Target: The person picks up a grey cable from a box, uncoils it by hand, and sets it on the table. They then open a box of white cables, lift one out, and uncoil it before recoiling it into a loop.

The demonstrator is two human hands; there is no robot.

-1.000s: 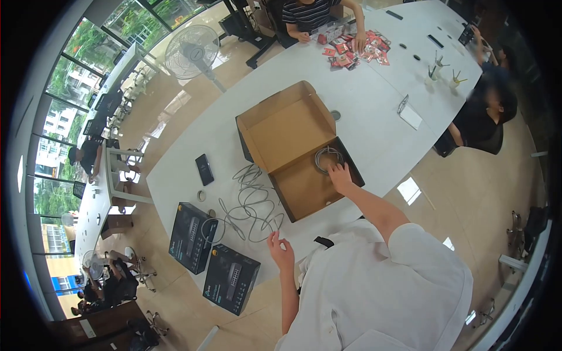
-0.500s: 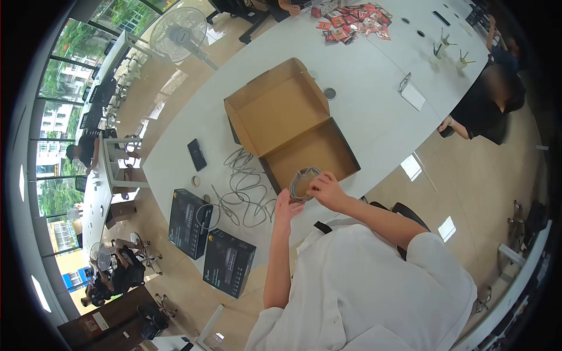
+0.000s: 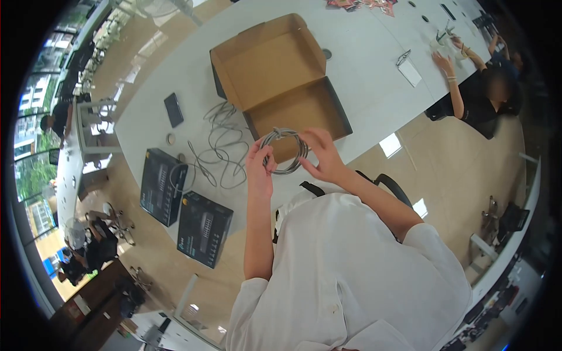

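Note:
My left hand [image 3: 260,169] is closed around the left side of a coiled grey cable [image 3: 304,151], which forms a ring with a wrapped knot at its top. Beside the ring's right side is my right hand [image 3: 325,157], its fingers apart and the thumb tip right at the cable. Both hands are in front of an open cardboard box [image 3: 272,64], brown inside, whose near half is overlapped by the coil in this view. Left of the box, a loose tangle of grey cable [image 3: 219,149] spreads over the white table [image 3: 146,117].
Two black product boxes [image 3: 205,229] lie at the table's near left edge. Farther back are a phone [image 3: 173,110] and a tape roll [image 3: 170,138]. A clipboard [image 3: 409,71] and red packets [image 3: 363,4] lie beyond. A person in black [image 3: 489,105] sits at right.
The coil now faces me as a wider ring. My right hand has gone from a pinch on it to spread fingers. The view has shifted, and the person at right now reaches over the table.

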